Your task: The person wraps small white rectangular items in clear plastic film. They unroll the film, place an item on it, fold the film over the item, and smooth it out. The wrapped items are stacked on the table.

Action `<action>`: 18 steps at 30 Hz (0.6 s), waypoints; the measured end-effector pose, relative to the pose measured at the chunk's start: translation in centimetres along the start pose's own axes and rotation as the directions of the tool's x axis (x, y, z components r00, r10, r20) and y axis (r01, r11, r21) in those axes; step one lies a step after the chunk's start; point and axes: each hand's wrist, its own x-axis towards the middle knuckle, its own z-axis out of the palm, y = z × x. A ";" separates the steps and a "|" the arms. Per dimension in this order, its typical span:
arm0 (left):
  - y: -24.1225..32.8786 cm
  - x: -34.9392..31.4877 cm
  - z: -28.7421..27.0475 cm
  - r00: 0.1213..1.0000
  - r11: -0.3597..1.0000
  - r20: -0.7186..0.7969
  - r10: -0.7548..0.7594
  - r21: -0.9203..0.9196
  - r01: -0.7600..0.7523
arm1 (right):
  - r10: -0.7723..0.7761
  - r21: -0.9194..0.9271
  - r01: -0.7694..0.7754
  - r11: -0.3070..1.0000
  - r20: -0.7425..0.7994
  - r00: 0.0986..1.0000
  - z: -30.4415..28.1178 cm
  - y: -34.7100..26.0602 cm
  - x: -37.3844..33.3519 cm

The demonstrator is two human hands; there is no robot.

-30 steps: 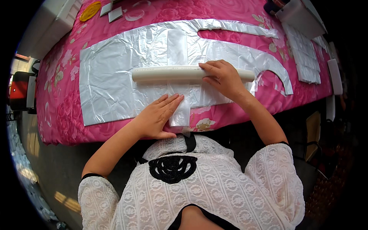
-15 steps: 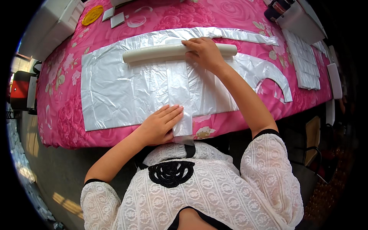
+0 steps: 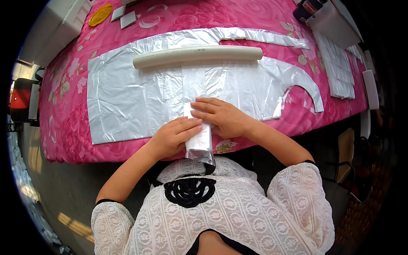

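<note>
A stack of thin, shiny white plastic aprons (image 3: 119, 102) lies spread on the table, its curved neck cut-out to the right. Across its far part rests a white plastic pipe (image 3: 197, 56), with neither hand on it. A narrow folded plastic apron (image 3: 199, 143) lies at the near edge, its end hanging slightly over toward me. My left hand (image 3: 176, 135) presses flat on the folded apron's left side, fingers stretched out. From the right, my right hand (image 3: 223, 117) lies over its far end, fingers extended and palm down. The fingertips of both hands are close together.
A pink floral cloth (image 3: 72, 131) covers the table. Folded plastic packets (image 3: 338, 70) lie at the right beside a white box (image 3: 335, 25). At the far left are a white foam box (image 3: 53, 32), a yellow ring (image 3: 100, 15) and small white squares (image 3: 127, 19).
My right hand has left the pipe and come down toward me onto the plastic strip. The strip is now folded into a shorter bundle. My left hand stays nearly in place.
</note>
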 end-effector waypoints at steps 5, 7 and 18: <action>-0.2 0.9 -0.5 1.000 0.994 0.004 0.007 0.113 -0.007 | 0.005 -0.052 -0.014 0.999 -0.166 0.986 1.4 0.2 0.0; -0.4 1.1 -0.7 0.999 0.979 0.029 -0.037 0.201 0.031 | 0.001 -0.103 -0.022 0.994 -0.198 0.980 1.5 0.2 -0.3; -1.3 1.7 0.2 0.870 0.868 -0.107 -0.481 -0.197 0.456 | 0.419 0.293 -0.337 0.895 -0.289 0.861 0.5 0.2 1.0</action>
